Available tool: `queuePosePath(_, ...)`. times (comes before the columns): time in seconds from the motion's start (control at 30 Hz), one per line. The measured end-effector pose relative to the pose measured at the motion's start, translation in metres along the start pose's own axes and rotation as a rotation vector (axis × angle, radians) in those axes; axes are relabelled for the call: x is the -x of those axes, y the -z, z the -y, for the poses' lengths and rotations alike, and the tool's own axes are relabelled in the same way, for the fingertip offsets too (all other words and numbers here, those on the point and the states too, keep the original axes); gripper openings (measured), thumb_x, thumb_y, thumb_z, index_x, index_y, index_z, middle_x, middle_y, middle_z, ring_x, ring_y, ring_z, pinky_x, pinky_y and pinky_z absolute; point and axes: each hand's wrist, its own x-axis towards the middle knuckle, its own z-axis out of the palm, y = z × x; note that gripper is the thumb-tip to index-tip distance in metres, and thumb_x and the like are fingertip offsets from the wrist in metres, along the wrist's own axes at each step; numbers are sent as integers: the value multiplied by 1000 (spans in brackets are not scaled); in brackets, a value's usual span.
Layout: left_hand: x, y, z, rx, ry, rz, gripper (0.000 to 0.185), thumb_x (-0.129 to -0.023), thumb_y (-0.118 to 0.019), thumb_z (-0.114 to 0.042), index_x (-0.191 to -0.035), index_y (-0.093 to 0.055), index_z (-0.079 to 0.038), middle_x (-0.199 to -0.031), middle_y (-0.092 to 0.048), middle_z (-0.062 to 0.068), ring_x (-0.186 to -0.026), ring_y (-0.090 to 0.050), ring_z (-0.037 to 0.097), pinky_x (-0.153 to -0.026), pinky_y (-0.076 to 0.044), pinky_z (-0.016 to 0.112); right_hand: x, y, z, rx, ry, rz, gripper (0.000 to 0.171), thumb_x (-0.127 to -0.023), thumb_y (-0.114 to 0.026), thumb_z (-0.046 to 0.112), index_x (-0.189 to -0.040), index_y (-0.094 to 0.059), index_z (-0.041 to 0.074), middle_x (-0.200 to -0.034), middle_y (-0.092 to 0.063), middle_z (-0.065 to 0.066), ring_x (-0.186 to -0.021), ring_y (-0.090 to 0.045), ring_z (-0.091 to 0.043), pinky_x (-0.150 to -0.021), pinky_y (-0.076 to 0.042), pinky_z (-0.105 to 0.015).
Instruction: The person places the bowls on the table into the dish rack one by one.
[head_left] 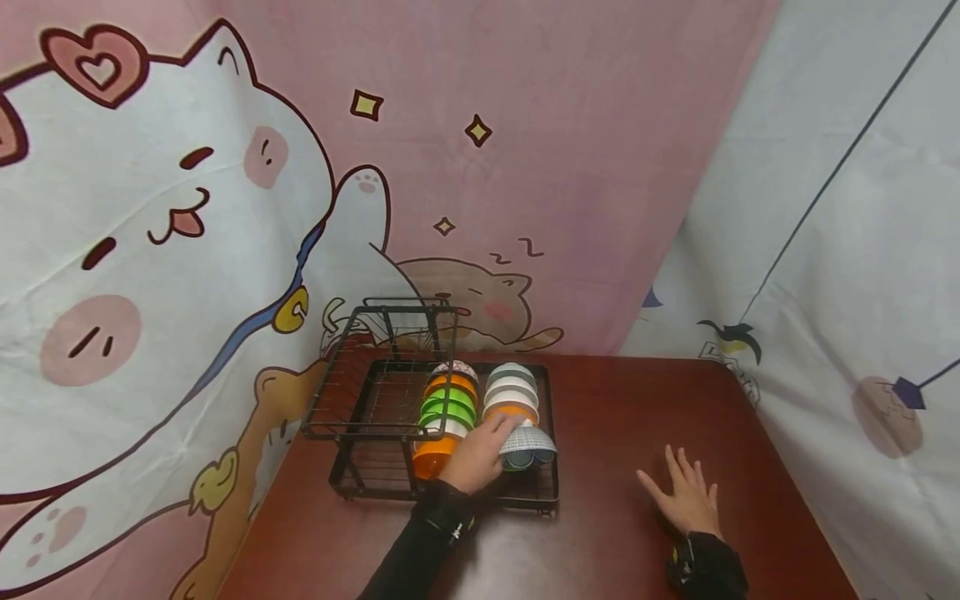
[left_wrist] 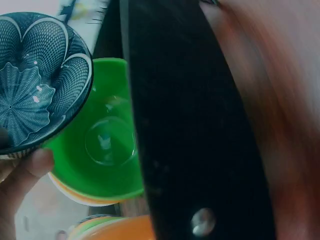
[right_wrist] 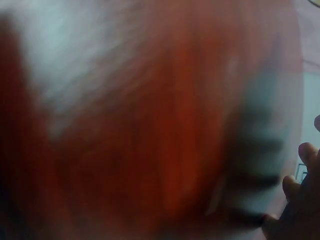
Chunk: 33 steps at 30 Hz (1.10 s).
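My left hand point(head_left: 477, 457) pinches a blue-and-white patterned bowl point(head_left: 529, 440) by its rim, at the front of the right-hand row in a black dish rack. In the left wrist view, the petal pattern inside this bowl point(left_wrist: 35, 85) shows, with a thumb at its edge. A green bowl point(left_wrist: 107, 135) lies just beyond it. Orange, green, white and patterned bowls point(head_left: 447, 408) form the left row; more bowls point(head_left: 512, 390) stand behind the held one. My right hand point(head_left: 684, 497) is over the table at the right, fingers spread, holding nothing.
The two-level black wire rack point(head_left: 555, 487) stands on a reddish-brown table point(head_left: 600, 533). Its raised upper basket point(head_left: 322, 433) overhangs the left side. Cartoon-printed cloth point(head_left: 570, 167) hangs behind and beside the table. The right wrist view is mostly motion blur.
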Motion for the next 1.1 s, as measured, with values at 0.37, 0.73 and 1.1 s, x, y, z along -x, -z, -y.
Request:
queuePosePath(0.37,15,0,-10,-278,-215,149,97,-62,-79,-22,-141,-24,-24,-116,-43,-2,-87,-50,12,-67,-49,25,-2,-4,-6,-24,-17,63,91,-78,-39,69,-145,-5,17,-145,-7,-22,-128,7,-47,-88,14,-68)
queuePosePath(0.73,18,-20,-1,-339,-124,118,77,-65,-74,-11,-132,-40,-25,-112,-46,-3,-92,-51,16,-60,-48,28,-3,-3,-5,-10,-19,73,85,-82,-35,67,-145,-8,16,-145,-11,-23,-127,9,-47,-87,15,-68)
queuePosePath(1.1,23,-26,-2,-304,32,125,62,-70,-67,-2,-126,-47,-21,-112,-55,-1,-87,-58,16,-68,-50,32,-4,-2,-6,-14,-24,99,82,-83,-32,66,-144,-12,15,-144,-11,-23,-127,10,-47,-87,16,-67)
